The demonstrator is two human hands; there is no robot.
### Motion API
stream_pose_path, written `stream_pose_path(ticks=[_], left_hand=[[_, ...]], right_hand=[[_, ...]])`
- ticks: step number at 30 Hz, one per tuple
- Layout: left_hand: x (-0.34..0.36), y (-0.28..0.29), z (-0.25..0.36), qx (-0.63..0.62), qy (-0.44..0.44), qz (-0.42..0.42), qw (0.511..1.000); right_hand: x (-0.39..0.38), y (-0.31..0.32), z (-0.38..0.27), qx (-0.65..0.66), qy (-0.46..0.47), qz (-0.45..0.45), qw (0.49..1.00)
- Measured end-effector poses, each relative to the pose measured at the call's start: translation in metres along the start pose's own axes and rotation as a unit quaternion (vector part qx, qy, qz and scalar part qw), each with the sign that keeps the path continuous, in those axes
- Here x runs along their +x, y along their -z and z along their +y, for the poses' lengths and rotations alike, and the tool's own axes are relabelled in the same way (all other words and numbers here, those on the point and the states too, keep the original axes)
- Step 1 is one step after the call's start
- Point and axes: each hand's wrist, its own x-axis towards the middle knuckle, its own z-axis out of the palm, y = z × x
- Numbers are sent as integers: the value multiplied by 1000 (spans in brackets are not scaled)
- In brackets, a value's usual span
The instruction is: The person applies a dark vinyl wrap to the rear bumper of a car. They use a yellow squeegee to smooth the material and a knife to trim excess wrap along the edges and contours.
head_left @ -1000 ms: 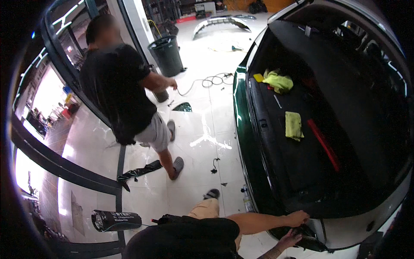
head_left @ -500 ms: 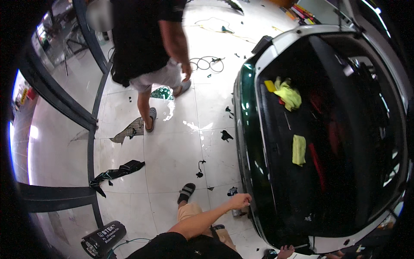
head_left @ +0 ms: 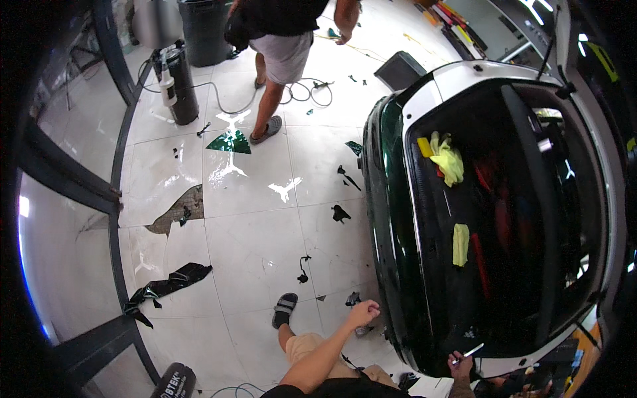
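We see the left hand (head_left: pixel 365 313) reaching out from the near edge, forearm slanting right, fingers bent beside the car's green bumper (head_left: pixel 393 232); whether it is closed on anything, we cannot tell. To its right, the right hand (head_left: pixel 461 365) is raised at the open trunk's near corner, gripping a slim, pale tool (head_left: pixel 474 351) angled far and right. Farther off, we see a yellow cloth (head_left: pixel 460 245) in the trunk.

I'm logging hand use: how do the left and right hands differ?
The right hand grips a slim, pale tool; the left hand shows nothing held. The left hand is beside the car's dark green rear; the right hand is by the open trunk. Both are bare.
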Motion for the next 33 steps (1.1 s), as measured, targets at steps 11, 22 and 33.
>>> stream_pose_path(ticks=[11, 22, 33], left_hand=[[18, 35, 40, 172, 22, -24, 985], [-1, -2, 31, 254, 82, -71, 961], [291, 146, 267, 434, -204, 145, 865]], right_hand=[[-29, 27, 108, -17, -72, -98, 992], [-17, 54, 213, -197, -99, -216, 951], [-11, 78, 220, -280, -101, -262, 918]])
